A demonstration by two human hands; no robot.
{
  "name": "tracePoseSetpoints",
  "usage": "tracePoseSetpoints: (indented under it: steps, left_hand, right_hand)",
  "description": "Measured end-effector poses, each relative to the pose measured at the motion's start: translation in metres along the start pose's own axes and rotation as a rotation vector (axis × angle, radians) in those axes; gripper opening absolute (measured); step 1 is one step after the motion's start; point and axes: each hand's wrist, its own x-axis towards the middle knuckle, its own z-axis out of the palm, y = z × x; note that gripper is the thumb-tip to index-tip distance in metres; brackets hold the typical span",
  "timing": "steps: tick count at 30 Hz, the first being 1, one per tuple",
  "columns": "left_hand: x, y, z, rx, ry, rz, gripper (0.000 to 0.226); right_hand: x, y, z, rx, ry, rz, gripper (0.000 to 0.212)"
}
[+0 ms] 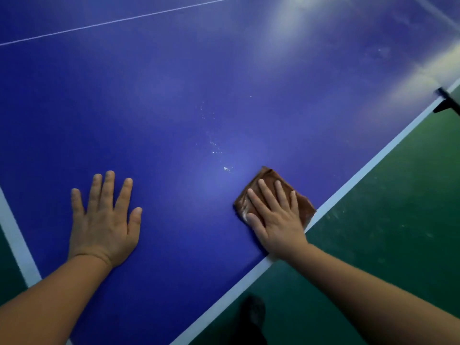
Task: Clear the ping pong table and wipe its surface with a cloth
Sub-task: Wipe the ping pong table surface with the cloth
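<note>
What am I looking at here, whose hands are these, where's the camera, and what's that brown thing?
There is no machine here: one person wears a wide-angle camera on the head, looking down at their own two bare hands. The big blue ping pong table top with white edge lines fills the view, and the green floor shows beside it. The left hand lies flat on the bare blue surface, holding nothing. The right hand presses with straight fingers on a folded brown cloth near the table's white edge. Small white specks lie just beyond the cloth.
</note>
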Motion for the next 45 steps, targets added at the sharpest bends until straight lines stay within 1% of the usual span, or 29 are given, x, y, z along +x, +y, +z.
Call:
tracePoseSetpoints:
  steps: [1,2,4,5,6,7,8,10,12,13,15,18,19,22,23,24,25,27,28,29,30,32,34,35,36,37,41,43,45]
  left_hand:
    - [-0.004,0.003,-0.001,-0.024,0.009,-0.054,0.072]
    - [-0.009,0.008,-0.002,-0.057,0.011,-0.115,0.074]
    - [-0.022,0.025,-0.005,-0.128,0.014,-0.199,0.073]
    - [-0.029,0.033,-0.005,-0.162,0.026,-0.228,0.072]
    - [-0.037,0.039,-0.005,-0.192,0.040,-0.264,0.070]
    - [-0.042,0.042,-0.005,-0.216,0.051,-0.303,0.069]
    - [-0.049,0.042,-0.005,-0.226,0.059,-0.350,0.068]
    - [-0.067,0.036,-0.004,-0.212,0.060,-0.456,0.069]
    - [-0.086,0.032,0.000,-0.180,0.052,-0.530,0.071]
    - [-0.094,0.032,0.002,-0.172,0.047,-0.549,0.072]
    - [-0.102,0.033,0.006,-0.179,0.060,-0.563,0.071]
    - [-0.100,0.032,0.008,-0.201,0.088,-0.555,0.068]
    - [-0.099,0.031,0.008,-0.204,0.097,-0.555,0.068]
    - [-0.101,0.032,0.010,-0.206,0.111,-0.549,0.066]
    - [-0.102,0.032,0.010,-0.207,0.111,-0.548,0.066]
    - [-0.102,0.033,0.009,-0.210,0.115,-0.549,0.066]
    - [-0.102,0.033,0.009,-0.214,0.120,-0.548,0.066]
    - [-0.101,0.031,0.010,-0.215,0.126,-0.541,0.065]
    - [-0.101,0.031,0.010,-0.212,0.125,-0.539,0.065]
    - [-0.101,0.030,0.010,-0.211,0.123,-0.538,0.065]
    - [-0.101,0.030,0.011,-0.213,0.119,-0.538,0.065]
    - [-0.102,0.031,0.010,-0.223,0.108,-0.539,0.066]
    - [-0.102,0.031,0.009,-0.224,0.105,-0.540,0.066]
    - [-0.102,0.030,0.009,-0.220,0.103,-0.538,0.066]
    - [-0.102,0.031,0.009,-0.216,0.099,-0.536,0.066]
    - [-0.102,0.031,0.009,-0.213,0.096,-0.536,0.066]
    - [-0.103,0.032,0.007,-0.212,0.088,-0.541,0.067]
    - [-0.102,0.031,0.007,-0.218,0.094,-0.541,0.067]
    - [-0.103,0.031,0.007,-0.229,0.097,-0.532,0.068]
  right_hand:
    - [0.012,0.026,-0.007,-0.019,0.012,0.031,0.064]
    - [0.027,0.052,-0.016,-0.029,0.019,0.123,0.065]
    - [0.058,0.091,-0.038,0.042,-0.002,0.380,0.065]
    - [0.067,0.096,-0.044,0.087,0.000,0.461,0.064]
    - [0.071,0.091,-0.044,0.096,-0.001,0.478,0.063]
    - [0.068,0.078,-0.040,0.090,-0.005,0.448,0.062]
    - [0.058,0.061,-0.032,0.069,-0.015,0.367,0.061]
    - [0.016,0.026,-0.014,0.015,-0.021,0.028,0.059]
    - [-0.022,0.019,0.002,-0.082,-0.022,-0.325,0.058]
    - [-0.026,0.025,0.004,-0.109,-0.027,-0.412,0.058]
    - [-0.019,0.034,0.003,-0.124,-0.016,-0.451,0.057]
    - [-0.007,0.021,0.002,-0.123,-0.006,-0.429,0.057]
    - [-0.004,0.009,0.002,-0.119,-0.002,-0.399,0.058]
    - [0.011,-0.038,0.011,-0.040,0.003,-0.206,0.062]
    - [0.011,-0.055,0.012,-0.026,-0.001,-0.211,0.062]
    - [0.006,-0.066,0.014,-0.021,0.015,-0.299,0.060]
    - [-0.004,-0.069,0.018,-0.038,0.016,-0.464,0.058]
    - [-0.023,-0.047,0.020,-0.110,-0.018,-0.803,0.054]
    - [-0.022,-0.028,0.016,-0.135,-0.031,-0.897,0.053]
    - [-0.013,-0.007,0.010,-0.155,-0.037,-0.926,0.053]
    - [-0.001,0.011,0.005,-0.178,-0.022,-0.894,0.054]
    - [0.029,0.033,-0.005,-0.179,0.012,-0.709,0.057]
    - [0.048,0.028,-0.011,-0.131,-0.016,-0.434,0.062]
    - [0.048,0.017,-0.010,-0.102,-0.019,-0.325,0.064]
    - [0.041,0.006,-0.006,-0.089,-0.008,-0.270,0.064]
    - [0.029,-0.002,-0.003,-0.086,-0.002,-0.296,0.063]
    - [-0.017,0.000,0.004,-0.168,-0.078,-0.767,0.055]
    - [0.009,-0.007,-0.003,-0.159,-0.096,-0.875,0.055]
    - [0.046,-0.026,-0.006,-0.162,-0.092,-0.910,0.056]
